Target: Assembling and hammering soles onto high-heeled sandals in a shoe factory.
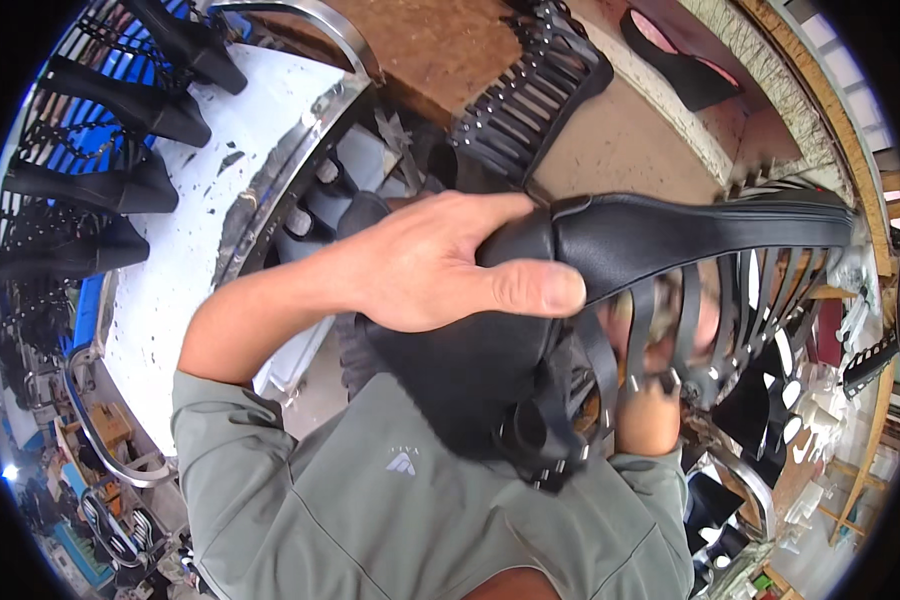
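Observation:
A black heeled shoe (630, 240) with many narrow straps and small metal buckles lies across the middle, its toe end toward the right. My left hand (440, 262) is closed over its heel end, thumb pressed along the side. Behind the straps, my right hand (705, 318) shows only in part and is blurred; its fingers are mostly hidden, so their grip cannot be made out. Below my left hand hangs a broad black part (460, 375), with loose buckled straps at its lower end; how it joins the shoe is unclear.
Ahead on the brown bench lie a black strappy upper (540, 100) and a black wedge-shaped piece (685, 70) with pink inside. Several black heeled shoes (155, 110) stand along a white surface (240, 110) at left. More black shoe parts (755, 410) are at right, beside a metal rail (745, 480).

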